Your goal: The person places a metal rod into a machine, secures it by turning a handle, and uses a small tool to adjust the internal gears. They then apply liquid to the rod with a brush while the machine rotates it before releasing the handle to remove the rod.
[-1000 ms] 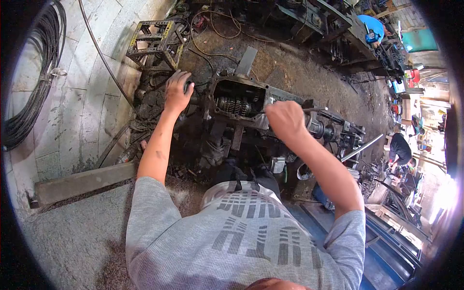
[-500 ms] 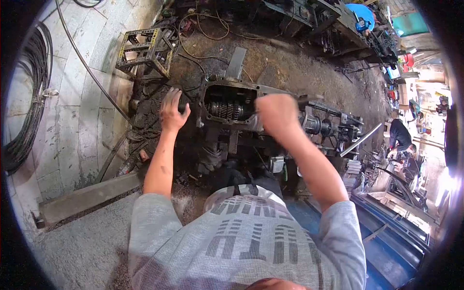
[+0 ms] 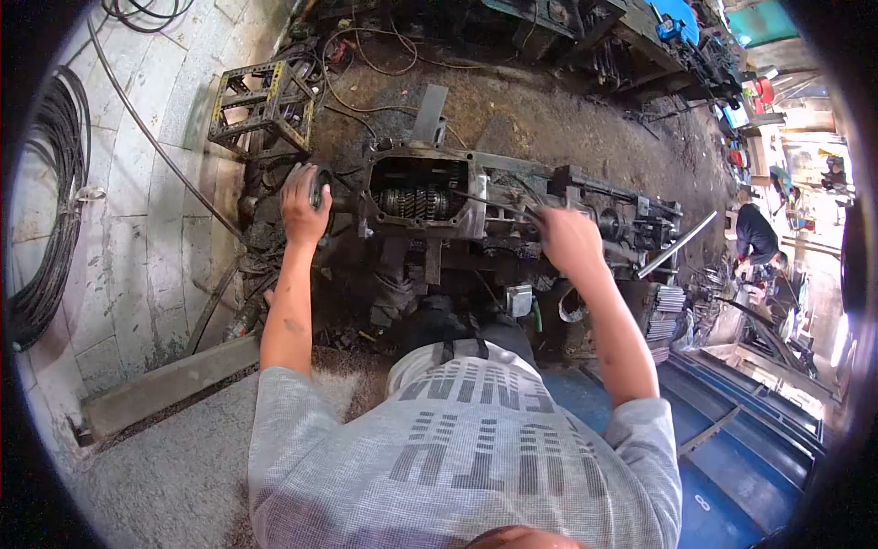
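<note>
Gearbox lies left to right, open upward.

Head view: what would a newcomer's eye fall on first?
Probably the open metal housing at upper middle, its gears exposed between the left hand and right hand. Then the coiled black cable by the pale wall at far left, and blue panels at lower right.

Head view, one: single camera, worn on the person's head. Facing forward, steeply down; wide field, rounded dark border. Nearest the lens: grey shirt, lower edge. Middle range: left hand, right hand, gear housing. Beyond: floor, reaching its left edge at the block wall, its far edge at the workbench.
</note>
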